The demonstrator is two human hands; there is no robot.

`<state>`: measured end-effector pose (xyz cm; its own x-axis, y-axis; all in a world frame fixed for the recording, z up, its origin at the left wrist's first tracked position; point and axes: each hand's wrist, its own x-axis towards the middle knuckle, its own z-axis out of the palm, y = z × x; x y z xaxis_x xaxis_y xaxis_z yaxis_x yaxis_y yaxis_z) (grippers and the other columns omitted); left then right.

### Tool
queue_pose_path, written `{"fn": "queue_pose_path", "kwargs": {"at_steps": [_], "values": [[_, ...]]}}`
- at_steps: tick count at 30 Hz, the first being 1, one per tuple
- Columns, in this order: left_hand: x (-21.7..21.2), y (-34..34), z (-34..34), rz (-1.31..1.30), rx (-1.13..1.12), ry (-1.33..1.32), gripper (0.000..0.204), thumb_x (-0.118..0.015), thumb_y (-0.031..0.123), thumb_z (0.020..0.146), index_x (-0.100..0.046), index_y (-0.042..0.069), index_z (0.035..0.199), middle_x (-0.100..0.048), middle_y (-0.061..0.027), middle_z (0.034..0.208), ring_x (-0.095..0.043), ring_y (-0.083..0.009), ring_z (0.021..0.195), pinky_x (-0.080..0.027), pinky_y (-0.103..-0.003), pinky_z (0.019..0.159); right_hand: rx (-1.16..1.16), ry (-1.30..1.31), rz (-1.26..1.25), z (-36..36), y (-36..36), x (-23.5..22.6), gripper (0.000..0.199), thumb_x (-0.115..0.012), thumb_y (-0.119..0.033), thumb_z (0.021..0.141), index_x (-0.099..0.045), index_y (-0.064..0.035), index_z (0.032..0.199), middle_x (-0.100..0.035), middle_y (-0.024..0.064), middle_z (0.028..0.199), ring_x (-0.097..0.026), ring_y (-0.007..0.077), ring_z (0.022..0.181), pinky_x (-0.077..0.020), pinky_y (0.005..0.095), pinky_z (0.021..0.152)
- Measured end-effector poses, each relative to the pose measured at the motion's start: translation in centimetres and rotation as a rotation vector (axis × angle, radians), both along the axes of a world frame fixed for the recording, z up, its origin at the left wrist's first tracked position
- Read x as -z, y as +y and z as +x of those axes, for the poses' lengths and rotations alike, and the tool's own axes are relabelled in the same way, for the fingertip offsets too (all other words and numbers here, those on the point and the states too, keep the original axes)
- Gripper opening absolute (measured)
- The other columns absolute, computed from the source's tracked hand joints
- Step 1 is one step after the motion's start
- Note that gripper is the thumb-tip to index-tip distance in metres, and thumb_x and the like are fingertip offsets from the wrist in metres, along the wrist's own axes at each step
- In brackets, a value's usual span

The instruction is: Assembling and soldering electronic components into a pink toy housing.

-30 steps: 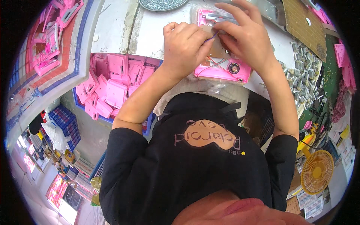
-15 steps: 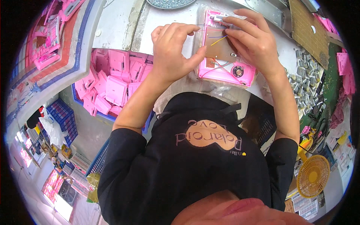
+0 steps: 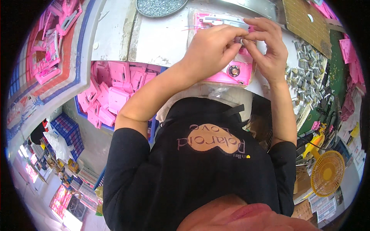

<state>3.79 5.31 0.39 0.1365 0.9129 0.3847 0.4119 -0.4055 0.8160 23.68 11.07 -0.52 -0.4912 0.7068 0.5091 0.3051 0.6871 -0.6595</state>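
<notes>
My left hand (image 3: 216, 48) reaches across the pink plastic casing (image 3: 221, 79), its thumb and fingertips closed in a pinch. Against it, the thumb and forefinger of my right hand (image 3: 269, 48) close on the same spot, with the other fingers bent above. A small dark part (image 3: 239, 40) shows between the fingertips; its kind is too small to make out. Inside the casing, a round black speaker (image 3: 234, 71) lies at the near end and a long whitish-grey piece (image 3: 221, 20) along the far end. Thin wires (image 3: 192, 28) stick out to the left. My hands hide the casing's middle.
Pink plastic shells fill a blue crate (image 3: 81, 109) at lower left. A round tray (image 3: 162, 13) of small metal pieces stands at the far edge. A heap of small grey parts (image 3: 306, 77) and a brown board (image 3: 308, 25) lie to the right, with a yellow fan (image 3: 327, 173) nearer me.
My left hand has moved right to meet my right hand over the casing. The brown board seen in the casing is now out of sight behind my hands. The view has shifted slightly.
</notes>
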Motion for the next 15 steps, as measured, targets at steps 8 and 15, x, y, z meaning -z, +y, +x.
{"fn": "queue_pose_path", "kwargs": {"at_steps": [8,15], "values": [[-0.6,2.0,0.5,-0.239,0.074,0.010,0.013,-0.074,0.011,0.089,-0.076,0.002,0.099,-0.073,-0.0098,0.082,-0.069,-0.0156,0.066,-0.054,-0.029,0.061,0.178,0.189,-0.301,1.4,-2.1,1.8,0.010,-0.081,-0.008,0.078,-0.076,-0.0060,0.087,-0.073,0.0086,0.118,-0.057,0.0265,0.120,-0.0431,0.0388,0.104],[-0.5,2.0,0.5,0.010,0.084,0.147,0.010,-0.075,0.010,0.087,-0.074,0.003,0.093,-0.069,-0.0085,0.080,-0.066,-0.0199,0.068,-0.052,-0.031,0.062,0.556,0.138,-0.109,7.6,-6.3,-1.6,0.014,-0.076,-0.002,0.083,-0.073,-0.0035,0.096,-0.073,0.0129,0.117,-0.063,0.0260,0.114,-0.0496,0.0376,0.099]]}}
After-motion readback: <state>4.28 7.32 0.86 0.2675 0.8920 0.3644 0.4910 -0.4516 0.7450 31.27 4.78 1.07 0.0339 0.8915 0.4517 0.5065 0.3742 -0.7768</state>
